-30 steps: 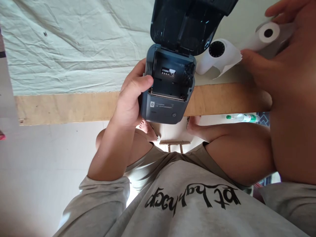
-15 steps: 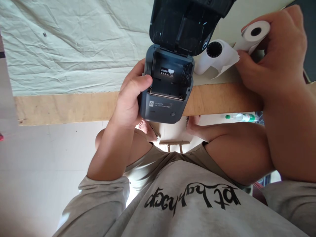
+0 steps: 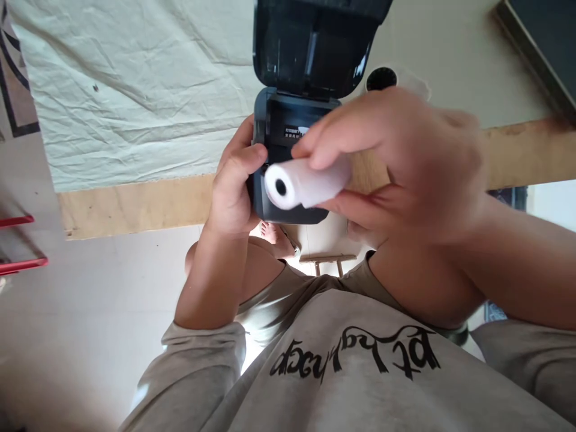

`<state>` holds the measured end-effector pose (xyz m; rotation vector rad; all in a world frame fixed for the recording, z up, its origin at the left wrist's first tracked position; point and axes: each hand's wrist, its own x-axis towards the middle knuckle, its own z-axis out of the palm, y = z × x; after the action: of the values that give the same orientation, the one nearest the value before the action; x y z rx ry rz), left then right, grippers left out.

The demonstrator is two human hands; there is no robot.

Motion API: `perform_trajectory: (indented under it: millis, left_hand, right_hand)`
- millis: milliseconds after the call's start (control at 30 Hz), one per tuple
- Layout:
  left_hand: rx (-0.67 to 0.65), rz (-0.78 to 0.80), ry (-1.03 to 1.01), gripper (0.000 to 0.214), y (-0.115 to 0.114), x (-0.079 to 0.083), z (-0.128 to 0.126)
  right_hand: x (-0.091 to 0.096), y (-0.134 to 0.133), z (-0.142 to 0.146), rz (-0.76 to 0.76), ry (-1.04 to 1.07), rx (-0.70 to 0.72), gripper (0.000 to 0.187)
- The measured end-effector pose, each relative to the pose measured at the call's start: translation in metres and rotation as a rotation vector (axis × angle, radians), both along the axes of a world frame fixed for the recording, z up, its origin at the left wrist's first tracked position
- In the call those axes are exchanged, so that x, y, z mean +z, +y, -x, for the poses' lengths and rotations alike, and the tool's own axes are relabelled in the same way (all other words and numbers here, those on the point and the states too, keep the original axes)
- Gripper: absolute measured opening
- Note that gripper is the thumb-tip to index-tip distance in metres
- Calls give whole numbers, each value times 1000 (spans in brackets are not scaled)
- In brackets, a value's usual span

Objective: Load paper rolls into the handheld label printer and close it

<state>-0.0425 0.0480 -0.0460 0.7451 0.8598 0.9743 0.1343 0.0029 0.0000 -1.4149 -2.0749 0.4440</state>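
My left hand (image 3: pixel 236 180) grips the left side of a dark label printer (image 3: pixel 274 207), its thumb on the rim. The printer's black lid (image 3: pixel 310 48) stands swung up, baring the paper bay with a small printed label in it. Between the fingers and thumb of my right hand (image 3: pixel 405 162) is a white paper roll (image 3: pixel 310 180) with a dark core hole facing left. The roll lies across my view of the printer's front and hides part of the bay; whether it touches the printer I cannot tell. My right hand is smeared by motion.
Behind my right hand a second paper roll (image 3: pixel 418 84) is on the table, mostly hidden. A wrinkled pale cloth (image 3: pixel 148 90) covers the table's left part, above a wooden edge (image 3: pixel 135 207). A dark flat object (image 3: pixel 544 48) lies at the far right. Red bars (image 3: pixel 22 264) show at left.
My right hand has carried the paper roll from the table's right side leftward to in front of the open printer. My left hand keeps its hold on the printer, lid still up.
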Motion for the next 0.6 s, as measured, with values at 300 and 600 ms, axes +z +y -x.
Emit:
perform_trajectory:
  millis: [300,600]
  left_hand:
    - [53,-157,81,48,-14,1,3]
    - [-32,-232,27,38,-11,2,14]
  right_hand:
    - [2,20,19,-61,-222,-168,22]
    - [-16,7,25,-369,-204,-105,23]
